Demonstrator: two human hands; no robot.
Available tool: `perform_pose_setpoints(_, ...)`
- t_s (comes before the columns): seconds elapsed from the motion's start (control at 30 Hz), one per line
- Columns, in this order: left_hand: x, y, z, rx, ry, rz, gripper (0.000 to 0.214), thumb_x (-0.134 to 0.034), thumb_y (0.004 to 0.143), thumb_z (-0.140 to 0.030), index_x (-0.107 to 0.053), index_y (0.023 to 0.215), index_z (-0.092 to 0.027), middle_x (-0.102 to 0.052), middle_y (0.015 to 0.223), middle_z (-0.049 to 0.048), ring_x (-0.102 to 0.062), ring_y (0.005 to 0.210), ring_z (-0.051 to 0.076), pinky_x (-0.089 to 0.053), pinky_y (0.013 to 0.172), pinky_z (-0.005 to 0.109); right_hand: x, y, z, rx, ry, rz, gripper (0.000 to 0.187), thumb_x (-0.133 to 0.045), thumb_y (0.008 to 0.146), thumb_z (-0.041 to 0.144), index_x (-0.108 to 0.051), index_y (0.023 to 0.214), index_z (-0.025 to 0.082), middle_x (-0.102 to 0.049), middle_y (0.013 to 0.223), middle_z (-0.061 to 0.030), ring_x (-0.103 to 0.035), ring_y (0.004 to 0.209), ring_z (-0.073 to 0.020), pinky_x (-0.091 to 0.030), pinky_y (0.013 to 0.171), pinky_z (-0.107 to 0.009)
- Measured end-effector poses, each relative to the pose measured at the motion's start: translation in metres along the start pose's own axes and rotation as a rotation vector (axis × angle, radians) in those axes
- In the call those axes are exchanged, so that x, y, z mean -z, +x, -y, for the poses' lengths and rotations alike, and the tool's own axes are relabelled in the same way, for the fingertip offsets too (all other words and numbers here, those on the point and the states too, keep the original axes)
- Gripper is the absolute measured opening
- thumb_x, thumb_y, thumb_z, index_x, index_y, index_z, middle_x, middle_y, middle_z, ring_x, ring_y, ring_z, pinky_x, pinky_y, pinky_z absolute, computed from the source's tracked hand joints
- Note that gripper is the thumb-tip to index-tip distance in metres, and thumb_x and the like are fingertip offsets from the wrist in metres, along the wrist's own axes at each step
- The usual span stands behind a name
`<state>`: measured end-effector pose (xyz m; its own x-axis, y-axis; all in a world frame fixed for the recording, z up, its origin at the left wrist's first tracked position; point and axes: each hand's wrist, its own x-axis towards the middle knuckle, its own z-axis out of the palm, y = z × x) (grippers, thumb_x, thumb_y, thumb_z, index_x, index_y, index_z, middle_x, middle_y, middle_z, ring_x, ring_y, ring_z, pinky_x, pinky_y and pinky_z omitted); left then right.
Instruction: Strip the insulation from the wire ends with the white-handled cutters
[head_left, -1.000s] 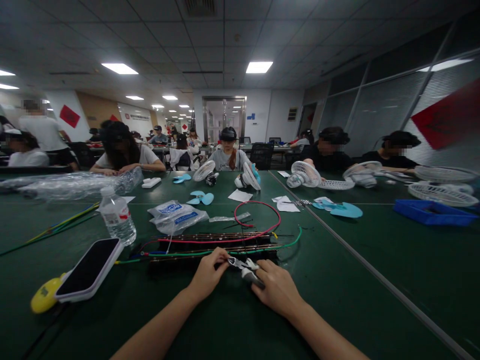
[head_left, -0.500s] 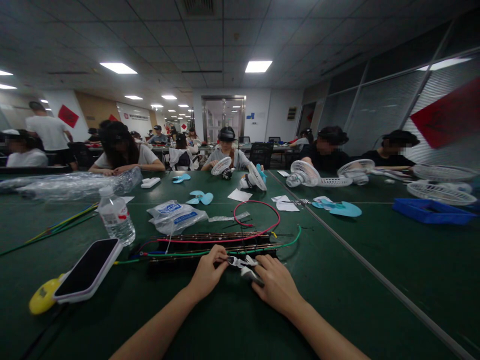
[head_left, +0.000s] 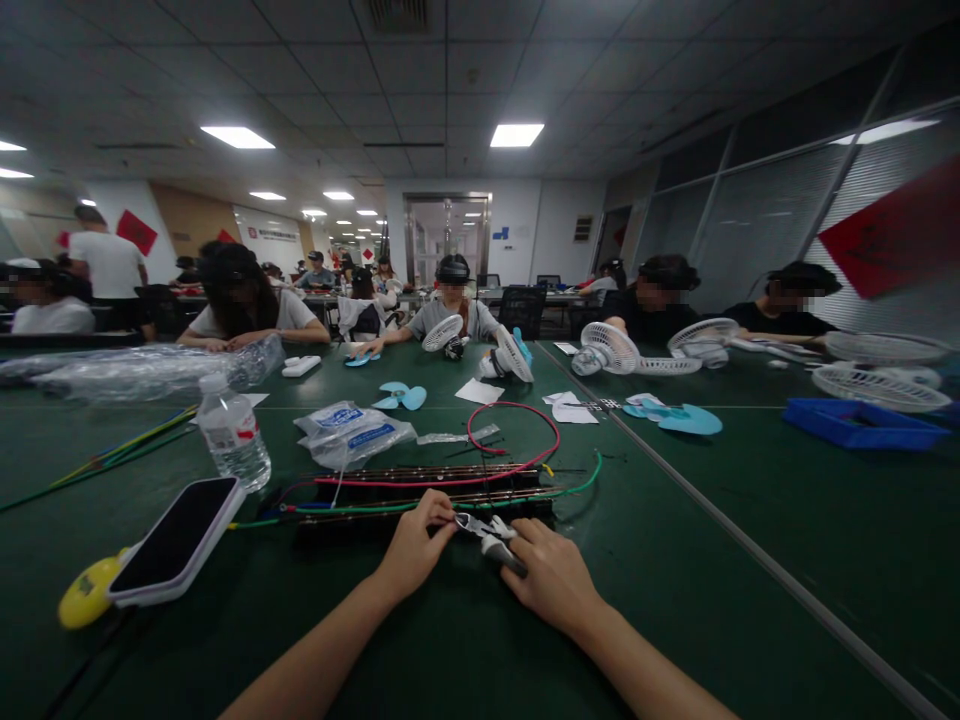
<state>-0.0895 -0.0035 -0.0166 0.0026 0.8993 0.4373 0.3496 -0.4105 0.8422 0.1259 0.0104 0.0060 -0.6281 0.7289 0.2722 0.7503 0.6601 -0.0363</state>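
The right hand [head_left: 551,572], knuckles up and forearm slanting inward, is wrapped around the handles of the pliers [head_left: 491,545], whose head points left. At that tip, the left hand [head_left: 416,540] bends at the wrist, thumb and fingertips pinched together; whatever lies between them is too small to tell. Just beyond the grip run the green wire [head_left: 517,497] and, farther off, the red wire [head_left: 420,482].

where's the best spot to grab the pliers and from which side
Probably by the handles, coming from the right: the metal head of the pliers points toward the left hand, while the handles spread apart toward the right hand, which grips them there. The fingers hide the handle ends.
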Motion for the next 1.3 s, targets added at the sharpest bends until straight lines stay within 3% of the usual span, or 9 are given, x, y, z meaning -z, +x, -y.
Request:
perform_pose_setpoints(0.23,0.0003,-0.0002,-0.0014,-0.013,0.016,-0.006,0.013,-0.054,0.080,-0.014,-0.049,0.090,-0.020,-0.060,0.081,0.0001,-0.064,0.079,0.016,-0.051,0.076,0.029,-0.0026,0.0009,-0.0014,0.014,0.087,-0.066,0.017,-0.057,0.073,0.024,-0.061,0.089,0.020,-0.054,0.111,-0.0069,-0.048,0.099,-0.0210,-0.039,0.085,-0.033)
perform_pose_setpoints(1.0,-0.0008,-0.0013,0.0043,-0.020,-0.025,0.001,0.013,-0.054,0.080,-0.013,-0.048,0.089,-0.020,-0.058,0.080,-0.0009,-0.064,0.078,0.015,-0.050,0.074,0.027,-0.0043,0.0016,0.0052,-0.038,-0.019,0.024,0.018,-0.050,0.080,0.031,-0.063,0.084,0.020,-0.062,0.098,-0.0060,-0.054,0.086,-0.0183,-0.041,0.072,-0.026)
perform_pose_setpoints(1.3,-0.0006,-0.0013,0.0026,-0.006,-0.009,-0.002,0.013,-0.056,0.080,-0.015,-0.049,0.089,-0.020,-0.061,0.082,0.0002,-0.064,0.081,0.016,-0.051,0.078,0.030,-0.0024,0.0013,-0.0011,-0.021,0.023,-0.025,0.015,-0.053,0.077,0.029,-0.062,0.084,0.020,-0.058,0.101,-0.0066,-0.051,0.090,-0.0194,-0.040,0.077,-0.029)
